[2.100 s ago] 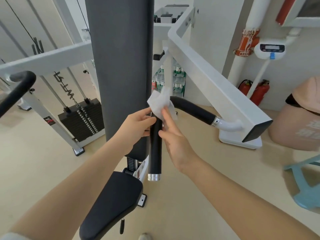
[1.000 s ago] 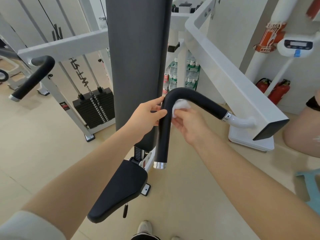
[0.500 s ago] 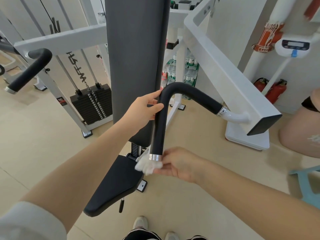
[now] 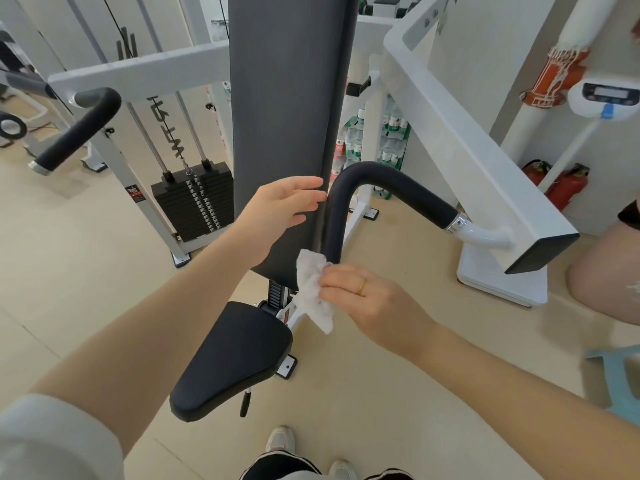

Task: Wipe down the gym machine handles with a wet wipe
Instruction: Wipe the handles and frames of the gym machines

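Observation:
A bent black foam handle (image 4: 391,183) juts from the white machine arm (image 4: 460,140) and turns down beside the grey back pad (image 4: 284,109). My right hand (image 4: 370,299) grips a crumpled white wet wipe (image 4: 311,292) at the handle's lower end, which the hand and wipe hide. My left hand (image 4: 280,206) is open beside the handle's upright part, fingers straight, fingertips near it; contact cannot be judged. A second black handle (image 4: 76,129) hangs at the far left.
The black seat (image 4: 232,358) lies below the hands. A weight stack (image 4: 197,202) stands at the left behind. Red fire extinguishers (image 4: 564,187) and a scale (image 4: 606,98) are at the right wall. A person's leg (image 4: 602,278) and a blue stool (image 4: 620,379) sit at the right edge.
My left hand has let go of the handle and opened. My right hand slid the wipe down from the bend to the lower end of the handle.

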